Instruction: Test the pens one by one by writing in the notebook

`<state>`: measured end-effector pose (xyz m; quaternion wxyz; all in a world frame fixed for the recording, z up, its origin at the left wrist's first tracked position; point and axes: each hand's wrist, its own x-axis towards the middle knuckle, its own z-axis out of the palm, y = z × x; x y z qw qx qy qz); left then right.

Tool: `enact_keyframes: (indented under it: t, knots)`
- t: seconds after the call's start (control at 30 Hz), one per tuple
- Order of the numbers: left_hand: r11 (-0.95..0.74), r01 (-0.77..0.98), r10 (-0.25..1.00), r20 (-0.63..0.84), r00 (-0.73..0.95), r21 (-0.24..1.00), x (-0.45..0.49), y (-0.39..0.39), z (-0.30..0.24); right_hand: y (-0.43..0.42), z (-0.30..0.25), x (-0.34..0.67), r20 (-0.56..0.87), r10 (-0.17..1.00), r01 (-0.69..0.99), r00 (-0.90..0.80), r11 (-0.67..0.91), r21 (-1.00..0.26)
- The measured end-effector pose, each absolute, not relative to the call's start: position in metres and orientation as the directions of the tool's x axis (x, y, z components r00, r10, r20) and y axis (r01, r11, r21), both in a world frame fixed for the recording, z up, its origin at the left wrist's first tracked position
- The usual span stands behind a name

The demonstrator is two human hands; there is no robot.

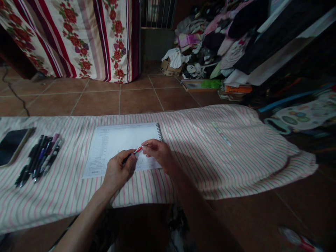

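A pen (138,150) with a red section and a dark end is held slantwise above a spiral-bound notebook (128,134). My left hand (118,169) is closed round the dark lower-left end of it. The fingers of my right hand (160,153) pinch the other end, near the upper right. Both hands are over the lower part of the open page, which carries faint printed text along its left side and bottom. Faint marks show on the page near my fingers. Most of the pen's dark end is hidden by my left hand.
The notebook lies on a striped cloth (194,175). At the left are a bunch of several pens (42,154) and a dark phone-like device (13,145). A pale patterned stick-like thing (221,133) lies at the right. Beyond are a floral curtain (84,38) and piled clothes (210,38).
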<state>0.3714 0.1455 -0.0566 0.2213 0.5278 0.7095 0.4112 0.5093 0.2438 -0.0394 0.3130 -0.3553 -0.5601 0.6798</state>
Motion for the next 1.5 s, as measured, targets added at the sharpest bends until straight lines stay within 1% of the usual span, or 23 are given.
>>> enact_keyframes:
  t: [0.6,0.87,1.03,1.37,1.5]
  knots:
    - [0.093,0.627,0.941,0.138,-0.309,0.773,0.373,0.145,-0.051,0.25,-0.043,0.512,-0.145,0.847,-0.011,-0.512,-0.176,-0.984]
    - [-0.045,0.631,0.95,0.229,-0.212,0.775,0.376,0.146,-0.048,0.25,-0.047,0.514,-0.124,0.829,0.013,-0.546,-0.139,-0.99]
    - [-0.016,0.628,0.95,0.208,-0.233,0.778,0.377,0.148,-0.047,0.249,-0.047,0.513,-0.101,0.828,0.022,-0.552,-0.107,-0.994]
    - [0.009,0.649,0.945,0.206,-0.255,0.761,0.378,0.149,-0.045,0.244,-0.041,0.509,-0.139,0.804,0.045,-0.578,-0.139,-0.989]
    - [0.038,0.645,0.925,0.218,-0.312,0.763,0.378,0.15,-0.049,0.241,-0.039,0.506,-0.136,0.792,0.05,-0.595,-0.132,-0.99]
